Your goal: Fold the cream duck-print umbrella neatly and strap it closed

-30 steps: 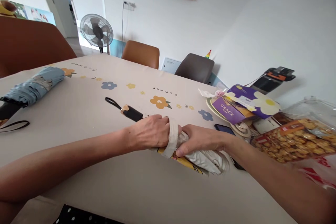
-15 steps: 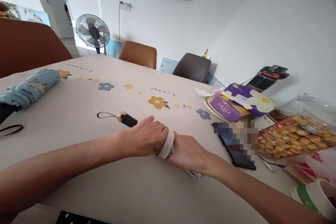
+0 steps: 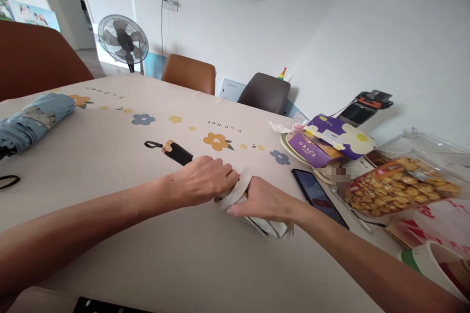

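Evidently both hands are closed on the folded white umbrella (image 3: 278, 228) at the centre of the frame: the left hand (image 3: 207, 178) curls over its handle end, beside the pale band (image 3: 237, 196), while the right hand (image 3: 266, 199) wraps the cloth just past that band. A second ago the right hand lay more open, thumb spread, and a long stretch of loose cloth ran lower right; now only a short end shows beneath its palm, so the folds seem better gathered, though whether the band is fastened I cannot tell. The black handle (image 3: 180, 153) points to the upper left, its wrist loop on the table (image 3: 147, 254). Farther out, a phone (image 3: 320, 196) lies right of centre, and a blue umbrella (image 3: 36, 120) at the left edge.
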A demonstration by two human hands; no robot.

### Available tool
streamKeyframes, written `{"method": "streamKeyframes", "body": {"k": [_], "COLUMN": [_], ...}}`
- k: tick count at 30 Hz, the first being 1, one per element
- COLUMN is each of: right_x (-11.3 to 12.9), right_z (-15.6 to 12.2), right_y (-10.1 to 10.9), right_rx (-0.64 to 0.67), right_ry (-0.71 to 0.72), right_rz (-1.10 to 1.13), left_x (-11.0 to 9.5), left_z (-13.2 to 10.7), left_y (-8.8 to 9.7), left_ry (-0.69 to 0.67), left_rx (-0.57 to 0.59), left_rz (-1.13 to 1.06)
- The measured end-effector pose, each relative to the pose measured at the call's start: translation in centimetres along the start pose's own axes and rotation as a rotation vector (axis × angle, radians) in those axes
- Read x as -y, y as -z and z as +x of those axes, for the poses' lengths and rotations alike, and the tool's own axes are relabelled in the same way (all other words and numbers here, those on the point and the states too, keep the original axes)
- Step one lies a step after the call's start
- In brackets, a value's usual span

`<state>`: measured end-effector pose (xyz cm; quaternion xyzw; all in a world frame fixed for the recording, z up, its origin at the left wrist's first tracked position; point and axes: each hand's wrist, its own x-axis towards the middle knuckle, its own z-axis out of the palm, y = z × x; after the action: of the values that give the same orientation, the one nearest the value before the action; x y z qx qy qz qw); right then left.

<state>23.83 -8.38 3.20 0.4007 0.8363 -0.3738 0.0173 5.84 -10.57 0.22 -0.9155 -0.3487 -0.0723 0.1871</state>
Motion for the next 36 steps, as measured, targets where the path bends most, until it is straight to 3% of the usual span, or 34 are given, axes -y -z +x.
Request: {"method": "streamKeyframes", "body": {"k": [5,7,9,15,20,23,30,33,36], "right_x": [-1.4,-1.7,-1.7,-1.1,-0.4,-0.3,0.2,0.5,0.5], "right_z": [-0.2,-0.2,-0.3,-0.4,-0.1,0.0,-0.1,-0.4,-0.5], "right_y": [-0.6,-1.1,-1.6,-2.1,-2.5,-2.6,-2.1,-1.1,0.2], "right_rx": [0.472,0.554,0.528,0.325,0.019,0.003,-0.092,-0.065,0.021], "right_ry": [-0.123,-0.127,-0.140,-0.226,-0.041,-0.020,-0.199,-0.197,-0.183], "right_rz": [0.811,0.995,1.042,0.879,0.594,0.347,-0.224,-0.163,0.083], "left_x": [0.2,0.4,0.7,0.8,0.3,0.1,0.1,0.3,0.6], "left_z": [0.1,0.0,0.0,0.0,-0.2,-0.4,-0.2,-0.1,-0.1], "left_y": [0.9,0.9,0.6,-0.6,-1.1,-0.9,-1.4,-1.6,-1.0], "left_ry": [-0.112,-0.149,-0.178,-0.157,-0.072,-0.045,0.014,0.028,-0.017], "left_rx": [-0.198,-0.263,-0.292,-0.245,-0.086,-0.004,0.053,0.018,-0.097], "left_rz": [0.090,0.123,0.132,0.072,-0.068,-0.135,-0.184,-0.099,-0.038]}}
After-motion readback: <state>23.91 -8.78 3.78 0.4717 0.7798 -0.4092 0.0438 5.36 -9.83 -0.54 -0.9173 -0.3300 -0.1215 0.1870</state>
